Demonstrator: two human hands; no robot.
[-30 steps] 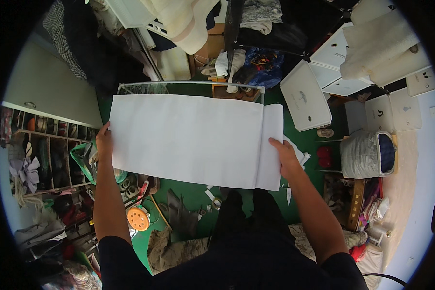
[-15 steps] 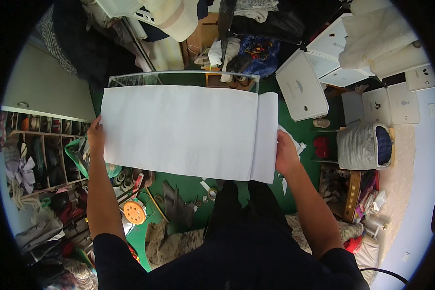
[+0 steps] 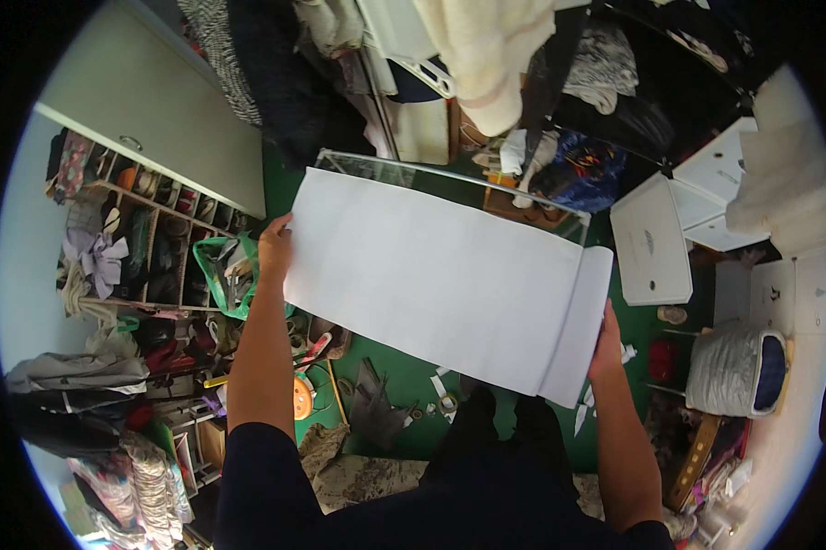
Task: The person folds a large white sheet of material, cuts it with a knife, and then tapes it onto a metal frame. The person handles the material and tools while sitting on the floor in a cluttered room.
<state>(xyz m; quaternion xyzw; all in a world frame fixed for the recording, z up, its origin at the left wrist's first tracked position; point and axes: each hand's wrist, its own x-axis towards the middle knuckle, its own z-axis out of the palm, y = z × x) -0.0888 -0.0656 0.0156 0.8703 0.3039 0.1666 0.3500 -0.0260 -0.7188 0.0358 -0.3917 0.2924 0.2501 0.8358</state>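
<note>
A long sheet of white paper (image 3: 431,275) stretches between my two hands, tilted down toward the right. Its right end is folded or rolled over into a double strip (image 3: 573,325). My left hand (image 3: 275,246) pinches the left edge, its thumb near the sheet's rim. On the other side, my right hand (image 3: 607,346) grips the doubled end, with part of its fingers hidden behind the paper. Behind the sheet's far edge shows a metal-edged frame with a clear panel (image 3: 450,177); the sheet hides the rest of it.
At left stand a shoe rack (image 3: 170,215) and a cabinet door (image 3: 170,101). A green plastic bag (image 3: 213,275) is beside my left forearm. White boxes (image 3: 651,247) and a silvery storage bag (image 3: 720,376) line the right. Tape (image 3: 447,403) and scraps lie on the green floor.
The whole view has swung, so the surroundings sit further right and tilt clockwise. The sheet now slants down to the right; both hands keep their hold on it.
</note>
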